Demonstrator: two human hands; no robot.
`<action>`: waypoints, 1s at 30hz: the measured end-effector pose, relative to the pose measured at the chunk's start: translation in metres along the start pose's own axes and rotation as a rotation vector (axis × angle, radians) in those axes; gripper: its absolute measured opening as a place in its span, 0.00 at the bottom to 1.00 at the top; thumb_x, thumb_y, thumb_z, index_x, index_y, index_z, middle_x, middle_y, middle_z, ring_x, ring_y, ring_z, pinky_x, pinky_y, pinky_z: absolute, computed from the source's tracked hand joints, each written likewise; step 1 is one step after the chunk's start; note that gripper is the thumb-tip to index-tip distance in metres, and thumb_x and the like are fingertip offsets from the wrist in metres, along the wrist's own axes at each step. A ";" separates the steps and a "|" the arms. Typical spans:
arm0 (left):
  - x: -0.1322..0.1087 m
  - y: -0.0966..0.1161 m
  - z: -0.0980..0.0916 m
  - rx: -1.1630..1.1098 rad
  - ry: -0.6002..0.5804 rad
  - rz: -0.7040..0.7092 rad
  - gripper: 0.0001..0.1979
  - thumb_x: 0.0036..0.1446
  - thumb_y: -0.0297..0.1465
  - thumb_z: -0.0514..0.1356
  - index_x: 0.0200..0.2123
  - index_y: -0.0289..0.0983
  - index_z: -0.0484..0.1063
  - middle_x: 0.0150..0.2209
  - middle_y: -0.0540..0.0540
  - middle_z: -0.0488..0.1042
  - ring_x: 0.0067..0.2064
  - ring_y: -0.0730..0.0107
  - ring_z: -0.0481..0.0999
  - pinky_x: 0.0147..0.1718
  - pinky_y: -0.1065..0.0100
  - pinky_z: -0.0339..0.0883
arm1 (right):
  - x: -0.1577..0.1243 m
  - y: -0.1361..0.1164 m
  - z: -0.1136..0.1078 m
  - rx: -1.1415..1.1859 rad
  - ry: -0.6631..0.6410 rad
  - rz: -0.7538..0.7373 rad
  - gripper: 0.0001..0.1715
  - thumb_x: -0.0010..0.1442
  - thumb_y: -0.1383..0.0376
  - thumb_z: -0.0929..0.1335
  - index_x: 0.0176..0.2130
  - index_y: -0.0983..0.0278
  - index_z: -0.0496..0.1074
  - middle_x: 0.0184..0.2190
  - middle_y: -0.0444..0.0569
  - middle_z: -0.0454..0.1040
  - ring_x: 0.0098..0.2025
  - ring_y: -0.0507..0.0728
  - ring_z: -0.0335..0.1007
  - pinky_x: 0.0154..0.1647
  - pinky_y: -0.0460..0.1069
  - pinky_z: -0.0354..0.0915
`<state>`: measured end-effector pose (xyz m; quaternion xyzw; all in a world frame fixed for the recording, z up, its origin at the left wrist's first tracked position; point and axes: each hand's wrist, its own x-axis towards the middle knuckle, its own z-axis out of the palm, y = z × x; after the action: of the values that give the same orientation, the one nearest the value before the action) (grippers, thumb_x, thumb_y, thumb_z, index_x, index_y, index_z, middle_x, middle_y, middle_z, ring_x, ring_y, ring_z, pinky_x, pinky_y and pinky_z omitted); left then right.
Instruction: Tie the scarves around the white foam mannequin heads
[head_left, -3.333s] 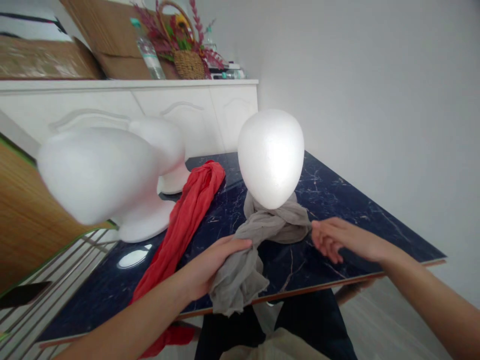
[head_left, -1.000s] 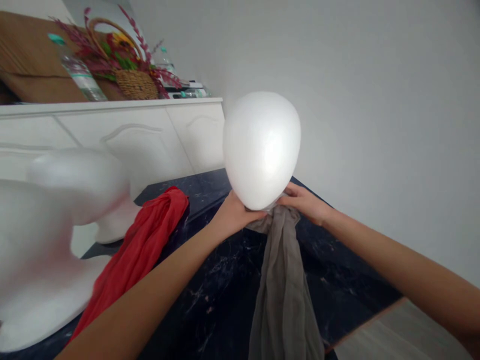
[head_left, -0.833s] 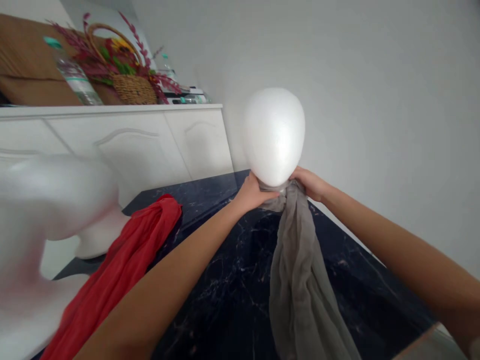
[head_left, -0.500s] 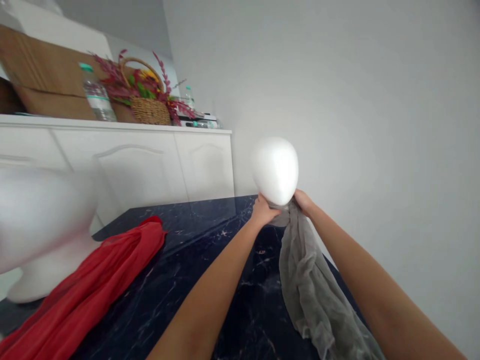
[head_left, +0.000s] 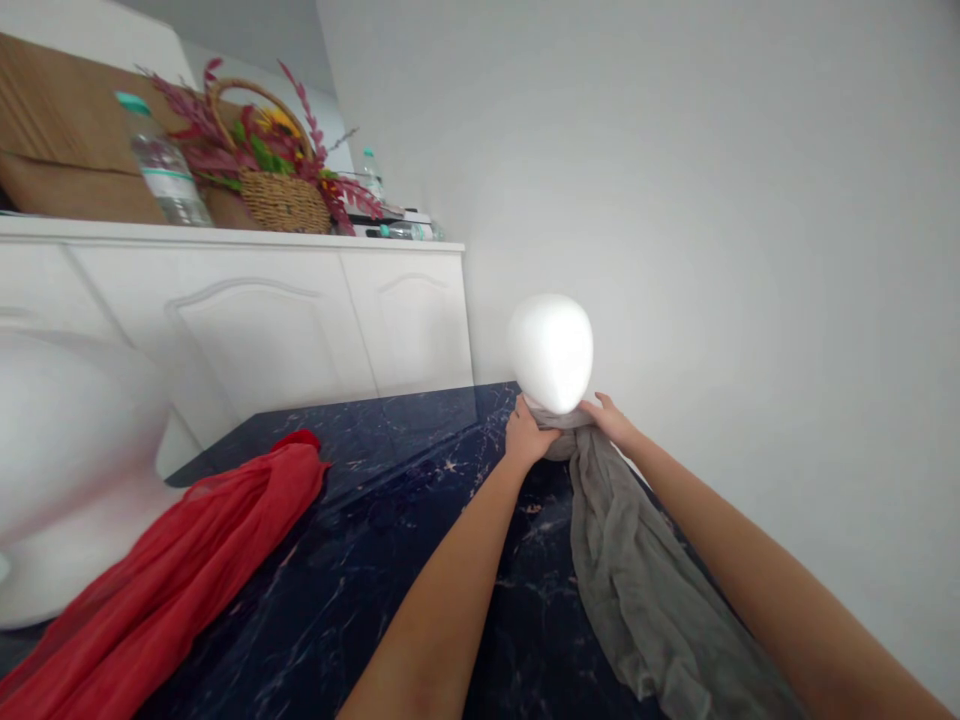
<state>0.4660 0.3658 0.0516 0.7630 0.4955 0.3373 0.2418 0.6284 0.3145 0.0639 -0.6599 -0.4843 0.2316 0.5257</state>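
A smooth white mannequin head (head_left: pixel 551 350) stands at the far end of the dark table. Around its neck goes a grey scarf (head_left: pixel 630 560), whose long loose end runs toward me over the table's right side. My left hand (head_left: pixel 528 434) is closed on the scarf at the left of the neck, thumb across the front of the wrap. At the right of the neck, my right hand (head_left: pixel 609 418) pinches the scarf's edge just under the head, with one finger raised. Some fingertips of both hands are hidden behind the neck and cloth.
The table (head_left: pixel 390 540) has a dark blue marbled top. On the left, a red scarf (head_left: pixel 225 530) lies beside a second white mannequin head (head_left: pixel 67 440). A white cabinet (head_left: pixel 255 330) behind carries a flower basket (head_left: pixel 285 203), bottles and a cardboard box (head_left: pixel 67 120). A wall rises close at the right.
The grey scarf now sits more visibly wrapped across the front of the neck. My right hand has shifted slightly, one finger lifting. The camera view has moved a little.
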 end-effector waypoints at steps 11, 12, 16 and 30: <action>-0.005 -0.001 -0.002 0.087 -0.002 0.012 0.51 0.51 0.42 0.65 0.68 0.26 0.42 0.62 0.24 0.62 0.64 0.45 0.65 0.60 0.58 0.60 | -0.068 0.018 -0.085 -1.054 -0.110 0.099 0.22 0.53 0.66 0.69 0.49 0.61 0.75 0.48 0.56 0.77 0.52 0.67 0.72 0.50 0.57 0.64; -0.006 0.000 -0.002 0.101 0.000 0.009 0.51 0.52 0.42 0.65 0.68 0.26 0.41 0.63 0.25 0.61 0.65 0.47 0.64 0.61 0.59 0.59 | -0.062 0.019 -0.097 -1.079 -0.063 0.127 0.19 0.52 0.67 0.69 0.46 0.62 0.76 0.48 0.58 0.77 0.53 0.68 0.72 0.51 0.59 0.63; -0.008 0.004 -0.003 0.164 -0.016 -0.004 0.51 0.54 0.42 0.64 0.68 0.23 0.39 0.64 0.25 0.61 0.65 0.51 0.64 0.62 0.64 0.58 | -0.050 0.024 -0.121 -1.089 0.097 0.169 0.24 0.55 0.65 0.68 0.53 0.63 0.73 0.52 0.61 0.74 0.56 0.70 0.69 0.53 0.63 0.61; -0.119 0.054 -0.100 0.739 -0.470 0.269 0.22 0.47 0.38 0.68 0.45 0.33 0.78 0.55 0.29 0.73 0.59 0.41 0.70 0.57 0.51 0.65 | -0.133 -0.026 -0.062 -0.552 -0.246 -0.148 0.17 0.57 0.57 0.65 0.38 0.63 0.77 0.35 0.49 0.80 0.38 0.58 0.76 0.42 0.50 0.67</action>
<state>0.3886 0.2383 0.1223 0.9114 0.4109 -0.0159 0.0135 0.6127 0.1676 0.0819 -0.7076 -0.6357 0.1305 0.2794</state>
